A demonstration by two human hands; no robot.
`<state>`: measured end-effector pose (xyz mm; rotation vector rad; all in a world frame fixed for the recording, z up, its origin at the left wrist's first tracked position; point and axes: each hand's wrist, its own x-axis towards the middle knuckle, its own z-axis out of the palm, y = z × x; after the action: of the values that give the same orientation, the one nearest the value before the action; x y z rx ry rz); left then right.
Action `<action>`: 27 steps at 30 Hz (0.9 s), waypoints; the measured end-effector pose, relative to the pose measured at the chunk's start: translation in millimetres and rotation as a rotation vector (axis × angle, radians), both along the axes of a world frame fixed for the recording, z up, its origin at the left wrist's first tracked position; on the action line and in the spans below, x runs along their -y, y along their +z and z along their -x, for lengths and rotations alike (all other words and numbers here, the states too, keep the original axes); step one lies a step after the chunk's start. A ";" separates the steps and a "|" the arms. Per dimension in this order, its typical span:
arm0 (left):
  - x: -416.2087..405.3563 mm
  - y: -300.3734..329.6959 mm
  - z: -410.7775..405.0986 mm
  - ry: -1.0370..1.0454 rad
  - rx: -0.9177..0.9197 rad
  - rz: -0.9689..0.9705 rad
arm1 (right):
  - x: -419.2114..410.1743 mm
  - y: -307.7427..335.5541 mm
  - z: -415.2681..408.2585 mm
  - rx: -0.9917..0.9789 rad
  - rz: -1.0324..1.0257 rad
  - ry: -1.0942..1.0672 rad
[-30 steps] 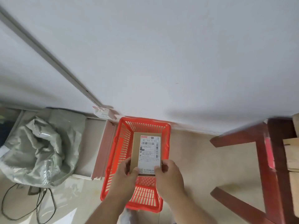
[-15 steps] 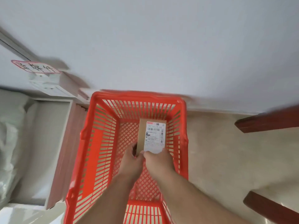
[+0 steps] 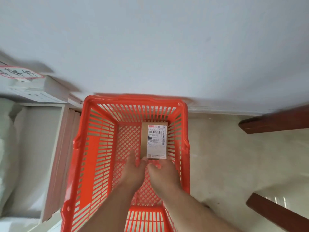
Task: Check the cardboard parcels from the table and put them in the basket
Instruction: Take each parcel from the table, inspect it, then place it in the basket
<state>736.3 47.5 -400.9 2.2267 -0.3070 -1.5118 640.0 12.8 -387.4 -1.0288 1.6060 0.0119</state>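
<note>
Cardboard parcel (image 3: pixel 154 141), label up, lies at the red basket's (image 3: pixel 98 148) two-o'clock corner; left hand (image 3: pixel 133 171) and right hand (image 3: pixel 164 173) meet at six o'clock, thumbs touching its near edge, remaining fingers blurred.

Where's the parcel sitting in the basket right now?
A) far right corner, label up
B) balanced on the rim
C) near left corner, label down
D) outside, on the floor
A: the parcel lies on the mesh floor of the red basket against its far and right walls, white shipping label facing up, with the left hand and right hand at its near edge.
</note>
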 end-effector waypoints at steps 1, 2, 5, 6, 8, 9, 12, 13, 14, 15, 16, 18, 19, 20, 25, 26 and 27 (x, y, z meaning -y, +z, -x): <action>-3.9 17.0 0.7 -0.001 0.018 -0.006 | -3.2 20.8 6.9 0.008 -0.011 0.014; -8.5 36.1 2.8 0.006 0.039 -0.003 | -6.9 44.3 15.1 0.010 -0.043 0.034; -22.4 109.7 17.3 0.067 0.048 0.044 | -18.5 135.1 40.0 0.039 -0.138 0.063; -23.5 139.5 23.9 0.084 0.028 0.057 | -19.7 169.9 49.6 0.048 -0.151 0.049; -26.1 199.2 37.6 0.119 0.026 0.074 | -19.4 242.9 69.4 0.041 -0.126 0.030; -25.7 235.6 46.9 0.114 0.020 0.082 | -18.0 281.8 82.3 0.048 -0.113 0.036; -12.7 339.9 76.4 0.056 0.042 0.150 | -3.7 386.1 128.6 0.050 -0.049 0.083; -8.7 373.7 85.7 0.051 0.031 0.164 | -0.5 417.6 143.6 0.052 -0.036 0.096; -4.8 387.1 85.9 0.063 0.042 0.200 | 6.3 424.5 148.2 0.059 -0.003 0.115; 3.1 436.1 105.4 0.044 0.031 0.250 | 10.4 470.3 179.1 0.035 0.024 0.083; 8.3 457.2 113.5 0.038 0.008 0.268 | 18.6 489.7 191.8 0.021 0.033 0.072; 9.4 503.1 131.6 0.008 -0.004 0.307 | 19.3 525.8 224.8 -0.004 0.074 0.066; 9.0 524.8 143.7 -0.019 0.003 0.334 | 18.5 548.3 244.4 -0.012 0.114 0.048; 5.8 542.0 153.6 -0.042 0.005 0.354 | 15.5 565.8 261.0 -0.025 0.136 0.036; -12.9 585.8 202.9 -0.160 -0.052 0.395 | -18.3 623.9 335.0 -0.062 0.202 -0.167; -18.1 590.4 212.6 -0.167 -0.069 0.395 | -24.7 632.9 347.6 -0.070 0.213 -0.203; -24.1 592.2 222.2 -0.163 -0.090 0.402 | -31.5 639.0 360.7 -0.081 0.223 -0.231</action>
<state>514.1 71.6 191.3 1.8490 -0.7118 -1.4721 279.3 44.3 251.5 -1.0155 1.8219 -0.2910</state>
